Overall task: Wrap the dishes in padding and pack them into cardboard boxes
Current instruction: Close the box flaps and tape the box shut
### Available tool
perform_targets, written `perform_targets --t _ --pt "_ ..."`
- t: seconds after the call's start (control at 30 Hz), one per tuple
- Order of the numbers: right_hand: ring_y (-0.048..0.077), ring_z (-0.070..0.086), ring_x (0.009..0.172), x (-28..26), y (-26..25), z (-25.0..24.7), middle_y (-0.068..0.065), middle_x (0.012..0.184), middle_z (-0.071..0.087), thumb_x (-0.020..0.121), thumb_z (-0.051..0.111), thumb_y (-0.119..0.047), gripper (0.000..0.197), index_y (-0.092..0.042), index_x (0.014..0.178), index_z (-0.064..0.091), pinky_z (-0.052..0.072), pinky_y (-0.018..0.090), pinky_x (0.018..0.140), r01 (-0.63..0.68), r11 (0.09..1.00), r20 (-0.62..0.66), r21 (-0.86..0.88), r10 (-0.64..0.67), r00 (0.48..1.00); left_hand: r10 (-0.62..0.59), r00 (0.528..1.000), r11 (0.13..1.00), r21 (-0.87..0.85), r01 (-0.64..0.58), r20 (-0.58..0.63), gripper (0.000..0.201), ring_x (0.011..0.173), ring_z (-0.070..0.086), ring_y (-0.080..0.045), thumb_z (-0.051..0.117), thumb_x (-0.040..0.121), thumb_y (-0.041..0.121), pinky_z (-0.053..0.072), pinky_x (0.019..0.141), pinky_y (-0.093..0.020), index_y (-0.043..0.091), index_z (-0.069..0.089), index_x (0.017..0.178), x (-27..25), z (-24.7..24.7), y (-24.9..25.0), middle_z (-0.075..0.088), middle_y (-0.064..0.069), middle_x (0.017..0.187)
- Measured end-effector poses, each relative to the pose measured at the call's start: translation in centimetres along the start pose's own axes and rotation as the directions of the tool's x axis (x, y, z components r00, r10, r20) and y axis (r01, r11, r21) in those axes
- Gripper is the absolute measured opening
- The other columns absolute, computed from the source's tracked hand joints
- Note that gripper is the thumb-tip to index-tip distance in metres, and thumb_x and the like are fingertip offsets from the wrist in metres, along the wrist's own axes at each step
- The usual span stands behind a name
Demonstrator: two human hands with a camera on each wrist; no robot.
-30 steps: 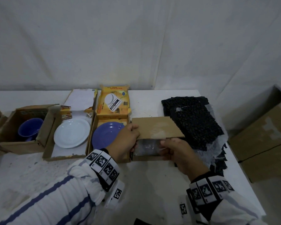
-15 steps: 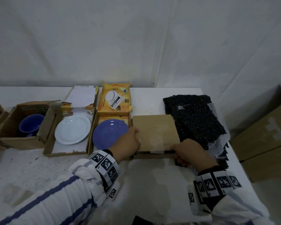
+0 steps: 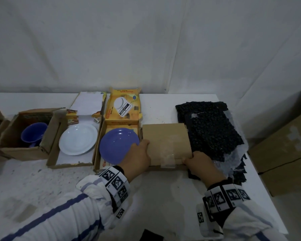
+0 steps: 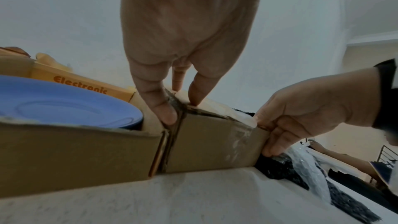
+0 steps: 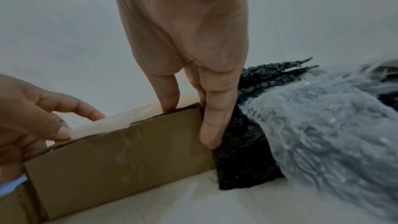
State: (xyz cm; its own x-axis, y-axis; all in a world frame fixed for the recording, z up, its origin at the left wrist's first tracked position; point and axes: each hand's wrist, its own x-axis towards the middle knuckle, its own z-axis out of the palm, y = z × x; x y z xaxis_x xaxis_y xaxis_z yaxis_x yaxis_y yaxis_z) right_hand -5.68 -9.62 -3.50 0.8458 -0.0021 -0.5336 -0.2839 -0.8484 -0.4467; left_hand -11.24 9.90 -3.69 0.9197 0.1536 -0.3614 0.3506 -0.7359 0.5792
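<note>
A brown cardboard box sits mid-table with its taped lid folded flat, hiding what is inside. My left hand grips its near-left corner, one finger down the side wall and others on the lid. At the near-right corner my right hand holds on, fingers on the lid and down the right wall. A blue plate lies bare in the yellow box to the left. Further left, a white plate lies in another open box. Black bubble wrap is stacked right of the box.
A blue cup stands in an open carton at the far left. Clear bubble wrap lies over the black sheets near the table's right edge. A large cardboard carton stands beyond that edge. The wall is close behind.
The lid went from half raised, showing a clear-wrapped item, to flat on the box. My right hand moved from under the lid to the near-right corner.
</note>
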Motion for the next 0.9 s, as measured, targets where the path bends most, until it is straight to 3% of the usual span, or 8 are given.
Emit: perform_targets --t 0.07,0.17,0.33,0.43,0.5,0.57,0.67,0.9 --pt "0.023 0.046 0.076 0.1 -0.1 -0.2 0.005 0.076 0.043 0.089 0.057 -0.023 0.022 -0.004 0.09 0.046 0.032 0.026 0.051 -0.011 1.0 0.013 0.017 0.011 1.0 0.007 1.0 0.999 0.046 -0.008 0.019 0.058 0.092 0.052 -0.028 0.047 0.094 0.011 0.041 0.074 -0.029 0.018 0.024 0.147 0.1 0.1 0.1 0.046 -0.019 0.122" --pt "0.025 0.048 0.088 0.2 -0.3 -0.3 0.008 0.088 0.044 0.092 0.053 -0.024 0.019 -0.006 0.092 0.045 0.041 0.029 0.069 -0.021 1.0 0.046 -0.003 0.021 0.999 0.013 0.999 0.988 0.153 -0.021 0.049 0.054 0.105 0.05 -0.031 0.045 0.096 0.011 0.042 0.079 -0.033 0.014 0.025 0.146 0.2 -0.1 0.5 0.049 -0.02 0.121" --pt "0.027 0.057 0.081 1.0 0.0 0.0 0.006 0.075 0.055 0.084 0.061 -0.014 0.016 -0.013 0.071 0.052 0.054 0.042 0.083 -0.071 0.981 0.036 0.178 0.066 0.997 -0.011 0.994 0.991 0.135 -0.004 0.106 0.038 0.092 0.051 -0.029 0.043 0.094 0.009 0.044 0.07 -0.035 0.01 0.04 0.132 0.2 -0.7 1.1 0.049 -0.016 0.11" --pt "0.035 0.059 0.094 0.8 -0.2 -0.1 0.022 0.102 0.059 0.085 0.062 -0.016 0.021 0.001 0.096 0.057 0.053 0.051 0.087 -0.078 0.975 0.039 0.21 0.072 0.997 -0.031 0.994 0.999 0.048 0.026 0.104 0.029 0.094 0.056 -0.033 0.045 0.091 0.009 0.049 0.074 -0.039 0.013 0.045 0.119 0.3 -1.0 1.1 0.051 -0.01 0.1" --pt "0.031 0.058 0.084 0.8 -0.2 -0.1 0.024 0.099 0.059 0.086 0.061 -0.016 0.021 0.002 0.097 0.058 0.053 0.046 0.082 -0.093 0.966 0.055 0.241 0.082 0.995 -0.053 0.994 0.995 -0.08 0.061 0.098 0.043 0.092 0.058 -0.031 0.047 0.089 0.009 0.049 0.074 -0.036 0.014 0.043 0.132 0.2 -1.2 0.9 0.055 -0.015 0.111" --pt "0.021 0.053 0.066 1.0 -0.1 -0.2 0.012 0.077 0.056 0.085 0.06 -0.012 0.012 -0.007 0.076 0.055 0.05 0.036 0.07 -0.093 0.957 0.066 0.273 0.078 0.995 -0.062 0.992 0.983 -0.167 0.08 0.109 0.056 0.096 0.058 -0.028 0.047 0.09 0.008 0.05 0.079 -0.035 0.017 0.034 0.144 0.3 -1.5 0.7 0.051 -0.015 0.127" --pt "0.024 0.051 0.068 1.4 0.0 -0.5 0.01 0.074 0.047 0.088 0.057 -0.011 0.018 -0.007 0.073 0.047 0.043 0.032 0.063 -0.099 0.945 0.044 0.312 0.09 0.995 -0.057 0.992 0.97 -0.229 0.083 0.115 0.061 0.094 0.058 -0.025 0.047 0.09 0.006 0.051 0.079 -0.033 0.019 0.029 0.147 0.4 -1.8 0.4 0.049 -0.013 0.13" --pt "0.014 0.049 0.054 2.1 0.7 -0.5 0.004 0.065 0.051 0.085 0.059 -0.006 0.021 -0.012 0.067 0.051 0.041 0.022 0.048 -0.103 0.928 0.057 0.359 0.089 0.994 -0.019 0.997 0.999 0.052 0.016 0.075 0.061 0.114 0.048 -0.032 0.045 0.093 0.01 0.044 0.089 -0.033 0.019 0.024 0.149 0.0 -0.4 0.5 0.039 -0.016 0.135"
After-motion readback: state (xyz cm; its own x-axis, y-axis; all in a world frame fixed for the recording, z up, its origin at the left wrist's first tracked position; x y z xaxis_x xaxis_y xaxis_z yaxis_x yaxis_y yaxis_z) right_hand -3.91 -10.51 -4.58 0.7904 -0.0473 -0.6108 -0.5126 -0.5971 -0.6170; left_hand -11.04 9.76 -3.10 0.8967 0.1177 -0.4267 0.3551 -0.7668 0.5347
